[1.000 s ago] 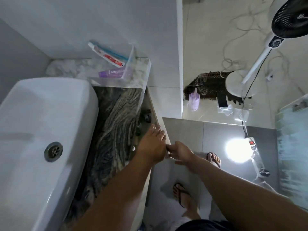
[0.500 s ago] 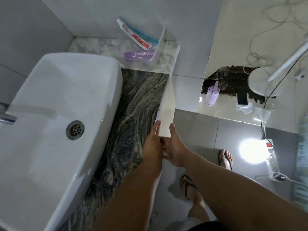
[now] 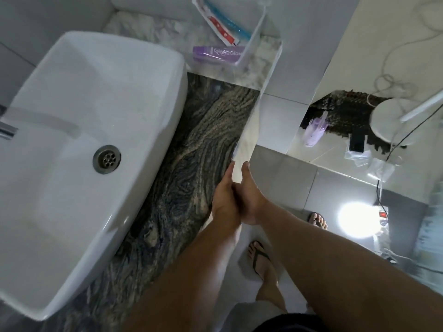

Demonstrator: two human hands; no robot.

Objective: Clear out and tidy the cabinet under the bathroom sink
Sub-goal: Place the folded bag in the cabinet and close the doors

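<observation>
A pale marble-look cabinet door [image 3: 248, 144] stands edge-on along the right side of the dark veined counter [image 3: 191, 149]. My left hand [image 3: 224, 202] and my right hand [image 3: 253, 195] meet at its near top corner. Both grip the door's edge, the right thumb pointing up along it. The inside of the cabinet is hidden under the counter. A white basin [image 3: 79, 130] fills the left of the view.
At the counter's back, a clear tray [image 3: 251, 44] holds a toothpaste tube [image 3: 215, 25], a blue toothbrush and a purple tube [image 3: 215, 55]. On the floor to the right are a bright lamp [image 3: 357, 218], a power strip, cables, a fan base [image 3: 388, 121], a dark mat and a purple bottle [image 3: 315, 130].
One second ago the door stood ajar with dark items visible inside. Both hands have swung it against the counter edge, and the interior is now out of sight.
</observation>
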